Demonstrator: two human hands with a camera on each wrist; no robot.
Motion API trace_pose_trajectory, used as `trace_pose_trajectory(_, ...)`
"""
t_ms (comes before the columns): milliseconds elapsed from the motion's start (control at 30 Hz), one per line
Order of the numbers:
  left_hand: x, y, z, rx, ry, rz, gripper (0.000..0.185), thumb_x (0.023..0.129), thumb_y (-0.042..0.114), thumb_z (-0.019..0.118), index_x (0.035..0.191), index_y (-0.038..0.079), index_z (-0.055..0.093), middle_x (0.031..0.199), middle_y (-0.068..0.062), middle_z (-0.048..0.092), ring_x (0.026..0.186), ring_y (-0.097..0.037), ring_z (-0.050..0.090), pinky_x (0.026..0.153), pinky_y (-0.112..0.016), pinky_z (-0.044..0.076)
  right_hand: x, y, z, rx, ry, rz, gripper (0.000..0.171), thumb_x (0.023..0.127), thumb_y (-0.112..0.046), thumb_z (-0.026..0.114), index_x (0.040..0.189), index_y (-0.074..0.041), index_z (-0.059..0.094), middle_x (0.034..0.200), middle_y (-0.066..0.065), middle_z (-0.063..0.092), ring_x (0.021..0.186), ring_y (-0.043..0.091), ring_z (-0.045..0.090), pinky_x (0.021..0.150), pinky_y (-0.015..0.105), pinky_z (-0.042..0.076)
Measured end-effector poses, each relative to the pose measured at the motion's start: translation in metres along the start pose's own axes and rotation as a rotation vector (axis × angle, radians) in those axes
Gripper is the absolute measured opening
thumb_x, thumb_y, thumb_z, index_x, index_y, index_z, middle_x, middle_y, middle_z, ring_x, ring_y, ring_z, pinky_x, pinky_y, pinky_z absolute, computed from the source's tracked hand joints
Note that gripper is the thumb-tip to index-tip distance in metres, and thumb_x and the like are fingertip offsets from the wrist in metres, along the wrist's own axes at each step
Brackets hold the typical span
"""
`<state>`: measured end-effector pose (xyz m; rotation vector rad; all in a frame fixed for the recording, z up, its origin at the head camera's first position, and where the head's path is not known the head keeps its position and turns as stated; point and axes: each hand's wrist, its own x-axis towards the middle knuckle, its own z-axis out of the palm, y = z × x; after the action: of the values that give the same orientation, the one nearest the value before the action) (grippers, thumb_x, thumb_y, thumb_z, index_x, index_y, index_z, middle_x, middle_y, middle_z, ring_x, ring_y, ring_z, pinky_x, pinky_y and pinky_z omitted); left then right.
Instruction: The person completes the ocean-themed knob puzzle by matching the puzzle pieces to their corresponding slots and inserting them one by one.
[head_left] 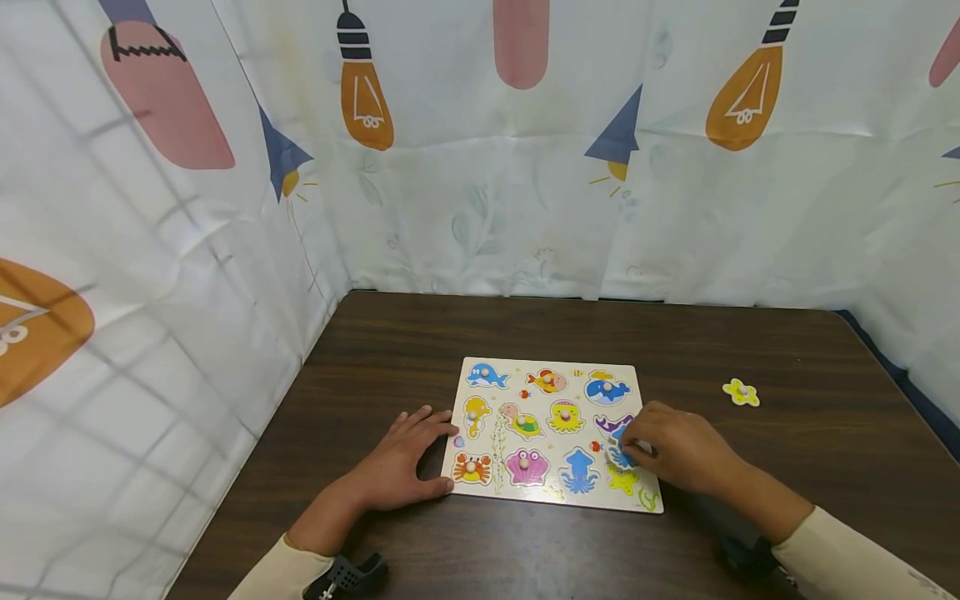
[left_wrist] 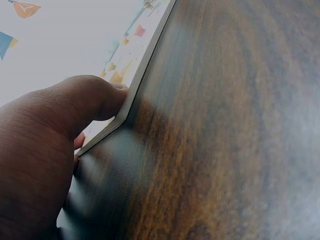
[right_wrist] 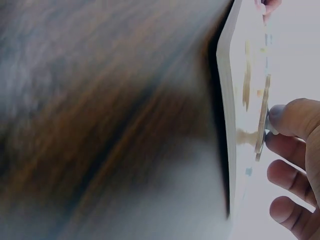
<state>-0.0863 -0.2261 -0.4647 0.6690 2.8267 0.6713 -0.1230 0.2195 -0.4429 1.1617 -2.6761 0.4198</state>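
Two hands: both are working at a wooden peg puzzle board [head_left: 551, 367] lying flat on the dark wooden table [head_left: 750, 350].
Left hand [head_left: 397, 467]: it is lying palm down on the table, fingers relaxed and nearly straight, gripping nothing; the fingertips are pressing against the board's left edge, and in the left wrist view the thumb [left_wrist: 90, 102] is bearing on the near left corner [left_wrist: 121, 117]. Judging by that, it is bracing the board so it is not sliding.
Right hand [head_left: 678, 450]: it is arching over the board's right side with the wrist raised and the sleeve resting toward the table's near edge; the thumb and fingers are curling round a blue sea-animal piece [head_left: 620, 454], pinching it.
Blue piece: it is sitting under the right fingertips, just above the yellow-green cut-out [head_left: 624, 480] and beside the purple whale [head_left: 613, 425]. In the right wrist view the piece [right_wrist: 262, 115] is standing slightly proud of the board, probably by its peg, though the blur is making this hard to confirm.
Other pieces: the crab [head_left: 471, 468] is seated just beside the left fingertips; the shell [head_left: 527, 467] and squid [head_left: 578, 471] are lying between the two hands.
Yellow loose piece [head_left: 741, 392]: it is lying on the table, well apart from the right fingers.
Backdrop: a printed curtain [head_left: 480, 167] is hanging behind.
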Motion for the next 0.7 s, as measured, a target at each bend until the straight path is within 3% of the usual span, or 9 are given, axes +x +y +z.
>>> trace_pose_trajectory(367, 0.0, 0.002, -0.001, -0.002, -0.003, -0.007, 0.07, 0.087, 0.054, 0.075, 0.146, 0.024, 0.052, 0.162, 0.0, 0.038, 0.153, -0.032, 0.021, 0.122, -0.06, 0.01, 0.006, -0.009, 0.004, 0.002, -0.022, -0.013, 0.015, 0.082, -0.023, 0.088, 0.092, -0.026, 0.077, 0.094, -0.015, 0.068, 0.09, 0.006, 0.062, 0.066, 0.025, 0.056)
trace_pose_trajectory(700, 0.0, -0.001, 0.001, 0.015, 0.002, -0.007, 0.071, 0.087, 0.056, 0.075, 0.147, 0.025, 0.052, 0.162, 0.001, 0.037, 0.154, -0.03, 0.02, 0.123, -0.058, 0.009, 0.012, -0.016, 0.007, 0.035, -0.016, -0.056, 0.012, 0.083, -0.023, 0.086, 0.09, -0.025, 0.077, 0.09, -0.016, 0.065, 0.086, 0.004, 0.059, 0.065, 0.024, 0.054)
